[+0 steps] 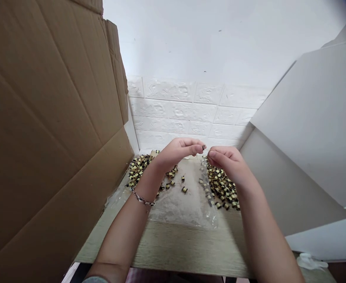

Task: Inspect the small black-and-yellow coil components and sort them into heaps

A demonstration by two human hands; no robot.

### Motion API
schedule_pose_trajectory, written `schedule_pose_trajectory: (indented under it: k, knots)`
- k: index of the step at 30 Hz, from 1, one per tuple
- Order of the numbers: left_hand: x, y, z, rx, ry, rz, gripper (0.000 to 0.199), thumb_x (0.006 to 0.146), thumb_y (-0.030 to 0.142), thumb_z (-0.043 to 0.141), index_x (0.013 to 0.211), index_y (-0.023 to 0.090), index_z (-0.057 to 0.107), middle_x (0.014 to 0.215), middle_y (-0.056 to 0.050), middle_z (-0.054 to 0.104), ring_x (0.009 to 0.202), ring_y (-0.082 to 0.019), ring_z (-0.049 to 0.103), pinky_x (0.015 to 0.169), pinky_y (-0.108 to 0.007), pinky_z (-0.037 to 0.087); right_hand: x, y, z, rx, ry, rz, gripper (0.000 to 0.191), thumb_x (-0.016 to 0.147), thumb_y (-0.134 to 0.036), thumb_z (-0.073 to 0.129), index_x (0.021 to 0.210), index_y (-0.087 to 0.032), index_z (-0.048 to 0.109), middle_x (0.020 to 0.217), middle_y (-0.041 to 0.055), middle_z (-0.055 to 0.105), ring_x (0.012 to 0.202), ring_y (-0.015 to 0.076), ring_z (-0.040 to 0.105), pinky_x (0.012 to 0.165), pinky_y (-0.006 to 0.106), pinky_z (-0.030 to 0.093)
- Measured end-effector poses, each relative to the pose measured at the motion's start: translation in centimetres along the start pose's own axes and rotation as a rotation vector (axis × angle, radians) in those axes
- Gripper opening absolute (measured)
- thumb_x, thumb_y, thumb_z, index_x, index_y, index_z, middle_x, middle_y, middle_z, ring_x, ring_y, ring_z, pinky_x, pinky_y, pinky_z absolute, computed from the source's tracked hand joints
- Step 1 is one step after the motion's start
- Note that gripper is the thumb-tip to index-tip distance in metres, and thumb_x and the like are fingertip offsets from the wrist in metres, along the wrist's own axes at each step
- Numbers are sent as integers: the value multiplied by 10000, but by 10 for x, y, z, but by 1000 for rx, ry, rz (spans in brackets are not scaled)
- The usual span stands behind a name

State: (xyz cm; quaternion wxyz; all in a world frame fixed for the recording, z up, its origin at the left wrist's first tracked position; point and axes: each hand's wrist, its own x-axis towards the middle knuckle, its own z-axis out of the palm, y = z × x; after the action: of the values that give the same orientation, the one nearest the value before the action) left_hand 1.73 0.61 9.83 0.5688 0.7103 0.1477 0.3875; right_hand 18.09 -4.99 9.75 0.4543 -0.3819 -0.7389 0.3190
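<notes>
My left hand (184, 149) pinches a small dark component (203, 147) between thumb and fingertips, above the middle of the table. Just to its right, my right hand (224, 157) has its thumb and fingers pressed together; whatever they hold, if anything, is too small to make out. Beneath the hands lies a clear plastic bag (181, 208). Many small black and yellow components with thin wires form a left pile (140, 167) and a right pile (221, 186). A couple of loose ones, such as a single component (184, 189), rest on the bag between the piles.
A tall cardboard sheet (57, 118) stands on the left, and white panels (314, 114) on the right. Behind the wooden table (187, 247) is a white brick-patterned wall (175, 106). A crumpled white item (310, 261) lies at the lower right.
</notes>
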Motion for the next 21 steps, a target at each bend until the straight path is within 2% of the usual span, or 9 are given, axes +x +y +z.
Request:
schedule_pose_trajectory:
  k: [6,10,15,21]
  knots:
    - [-2,-2,0,-256,-156,-172,274,670,396,644,735,130,629,691,-7,542,670,-79,450,658,-227,330,-2,6,-2,144,-88,38,352,800,-350,445,512,-149,448,409,-65,260,391,45,195,395,222,116]
    - [-1,-5,0,-335,-182,-249,296,631,408,675,738,135,631,700,-10,536,681,-87,458,701,-246,345,-4,5,-5,182,-129,104,353,780,-382,467,521,-142,477,389,-68,269,362,40,188,372,216,104]
    - [0,-8,1,-350,-183,-259,297,624,401,682,727,129,622,672,-2,518,656,-81,444,704,-250,347,-7,-4,-9,123,-185,160,338,787,-388,453,568,-136,509,375,-72,289,346,39,218,358,205,131]
    - [0,-7,4,-403,-206,-275,316,607,415,691,674,121,594,631,12,486,638,-75,437,690,-238,353,-7,-5,-10,94,-179,127,331,788,-367,448,549,-140,478,426,-63,287,400,45,230,394,209,146]
